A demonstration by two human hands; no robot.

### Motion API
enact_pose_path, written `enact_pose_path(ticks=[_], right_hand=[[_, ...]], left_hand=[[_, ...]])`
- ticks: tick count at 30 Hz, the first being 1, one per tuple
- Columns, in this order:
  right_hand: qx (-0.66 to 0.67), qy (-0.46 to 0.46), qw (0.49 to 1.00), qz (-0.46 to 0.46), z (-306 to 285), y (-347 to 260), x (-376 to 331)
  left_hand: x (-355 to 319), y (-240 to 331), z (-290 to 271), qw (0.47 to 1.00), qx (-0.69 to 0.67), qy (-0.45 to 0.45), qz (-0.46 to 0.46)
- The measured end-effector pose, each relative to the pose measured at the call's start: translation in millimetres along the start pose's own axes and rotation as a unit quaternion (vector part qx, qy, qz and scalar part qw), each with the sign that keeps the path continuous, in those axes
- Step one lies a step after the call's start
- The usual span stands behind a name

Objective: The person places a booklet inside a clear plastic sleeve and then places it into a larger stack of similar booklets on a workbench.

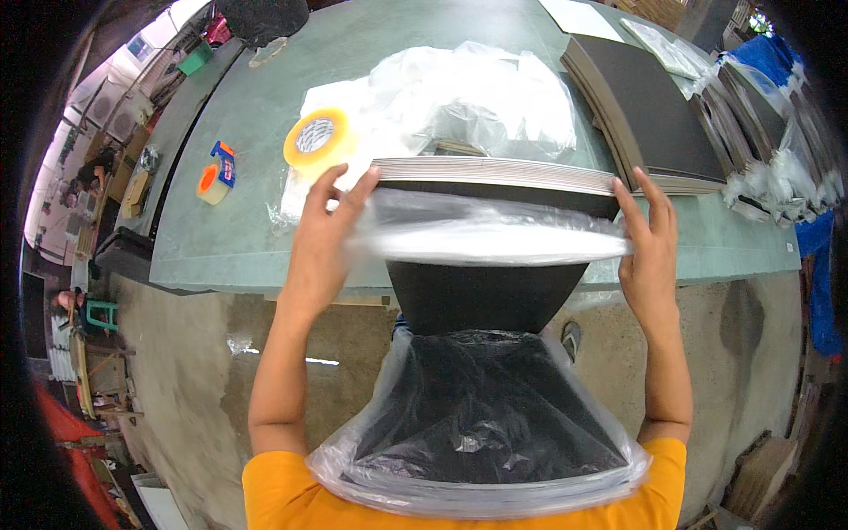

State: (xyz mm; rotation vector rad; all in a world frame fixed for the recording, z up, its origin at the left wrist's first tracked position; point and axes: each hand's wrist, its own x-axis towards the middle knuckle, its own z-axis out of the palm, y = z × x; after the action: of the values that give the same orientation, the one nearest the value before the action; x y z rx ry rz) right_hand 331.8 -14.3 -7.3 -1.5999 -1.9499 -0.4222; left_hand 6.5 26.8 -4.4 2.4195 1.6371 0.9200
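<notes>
In the head view, at frame centre, a stack of black sheets [481, 291] stands tilted from the person's chest up to the table [265, 124] edge, its lower half inside a clear plastic bag [481, 424]. The left hand [320, 238] and right hand [649, 243] pinch the bag's blurred open rim against the stack's upper corners. A yellow tape roll [315, 137] lies upper left.

Stack of black sheets [481, 300], tilted upright, lower half in clear plastic bag [477, 424]

Bright, even daylight; heavy fisheye bending.
Motion-blurred plastic bag edge [495, 238], glare at upper left, black vignette at corners.
</notes>
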Motion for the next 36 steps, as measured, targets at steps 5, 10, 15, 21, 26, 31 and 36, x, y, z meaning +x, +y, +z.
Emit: enact_pose_path(ticks=[5, 10, 15, 21, 26, 31, 36], right_hand=[[0.240, -0.021, 0.969, 0.060, -26.6, 10.3, -25.2], [0.540, -0.084, 0.819, 0.173, -44.4, 34.4, -38.8], [0.624, -0.104, 0.741, 0.225, -43.5, 35.7, -43.5], [0.747, -0.293, 0.546, 0.242, -20.9, 49.0, -61.8], [0.696, -0.249, 0.612, 0.281, -23.5, 40.0, -48.2], [0.673, -0.228, 0.650, 0.271, -25.9, 36.4, -36.1], [0.658, -0.399, 0.591, 0.241, 4.3, 49.5, -61.3]], left_hand=[[-17.1, 0.4, -11.6, 0.992, -0.034, 0.057, 0.103], [-22.9, 16.2, -28.9, 0.984, -0.137, 0.073, 0.090], [-34.5, 8.2, -36.2, 0.964, -0.254, 0.036, 0.078], [-53.2, -27.7, -28.6, 0.757, -0.616, -0.198, -0.091], [-37.2, -6.3, -40.7, 0.872, -0.482, -0.079, -0.035], [-41.3, -5.5, -52.8, 0.916, -0.390, -0.055, 0.074], [-64.2, -24.7, -38.9, 0.771, -0.551, -0.280, -0.152]])
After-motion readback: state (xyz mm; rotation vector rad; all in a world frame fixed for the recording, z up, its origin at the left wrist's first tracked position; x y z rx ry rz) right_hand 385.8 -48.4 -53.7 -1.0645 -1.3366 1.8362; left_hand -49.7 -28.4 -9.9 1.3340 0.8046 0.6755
